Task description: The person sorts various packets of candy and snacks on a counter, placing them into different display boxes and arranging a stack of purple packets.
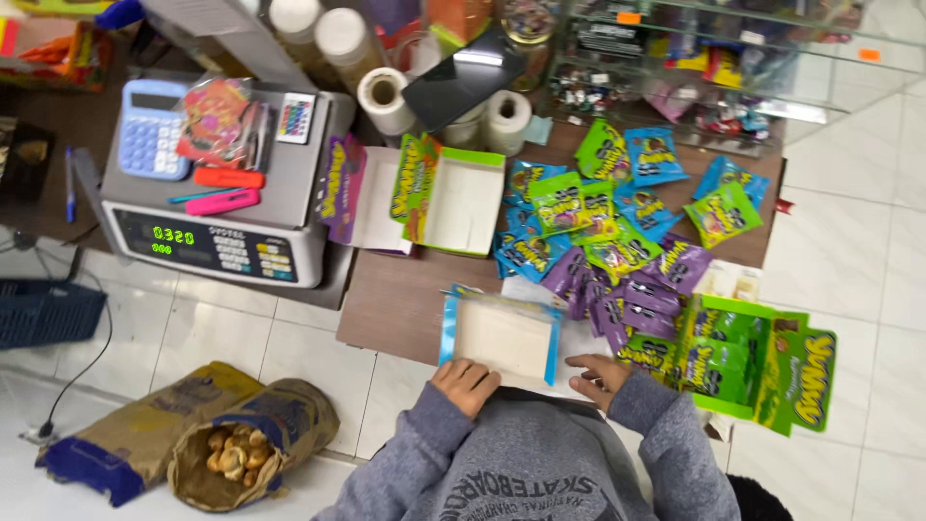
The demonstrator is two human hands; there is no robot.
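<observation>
Nearest us, our left hand, fingers curled, presses the near edge of an empty blue-sided display box, while our right hand rests flat beside it, holding nothing. Just right, a green box is already packed with green sachets. Beyond, the loose candy sachets lie unsorted, and another green box is empty.

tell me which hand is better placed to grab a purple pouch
Right, probably. The right hand lies flat just below the purple pouches. The left hand sits at the blue box, which lies between it and them.
</observation>
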